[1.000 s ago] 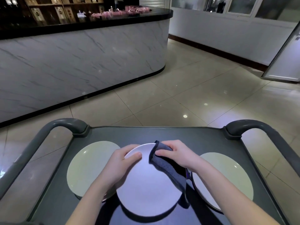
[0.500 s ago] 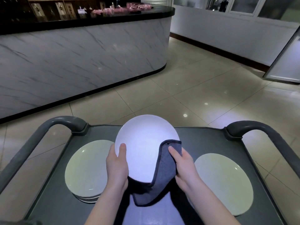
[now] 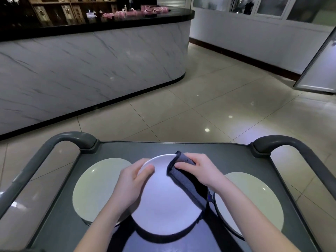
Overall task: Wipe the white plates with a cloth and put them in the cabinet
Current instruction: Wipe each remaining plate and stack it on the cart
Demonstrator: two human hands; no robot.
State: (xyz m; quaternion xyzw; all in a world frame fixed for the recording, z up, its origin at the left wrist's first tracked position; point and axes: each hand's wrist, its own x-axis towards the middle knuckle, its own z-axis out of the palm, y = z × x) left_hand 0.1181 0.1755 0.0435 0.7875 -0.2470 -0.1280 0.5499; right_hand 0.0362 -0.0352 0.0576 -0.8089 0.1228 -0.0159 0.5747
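Observation:
I hold a white plate (image 3: pixel 163 202) above the middle of a dark grey cart top (image 3: pixel 227 153). My left hand (image 3: pixel 132 182) grips the plate's far left rim, thumb on its face. My right hand (image 3: pixel 198 170) pinches a dark blue-grey cloth (image 3: pixel 185 180) over the plate's far right rim, and the cloth hangs down the plate's right side. A stack of white plates (image 3: pixel 96 186) lies on the cart to the left. Another white plate (image 3: pixel 254 199) lies to the right. No cabinet interior is in view.
The cart has curved grey handles at the left (image 3: pixel 45 157) and the right (image 3: pixel 300 151). A marble-fronted counter (image 3: pixel 87 70) with a black top curves across the far left. Beige floor tiles (image 3: pixel 209 99) stretch ahead. A white open door (image 3: pixel 321 66) stands at the far right.
The plate stood tilted up toward the far side half a second ago; now it lies lower and flatter toward me. Both hands moved from its near edge to its far rim, the cloth with the right.

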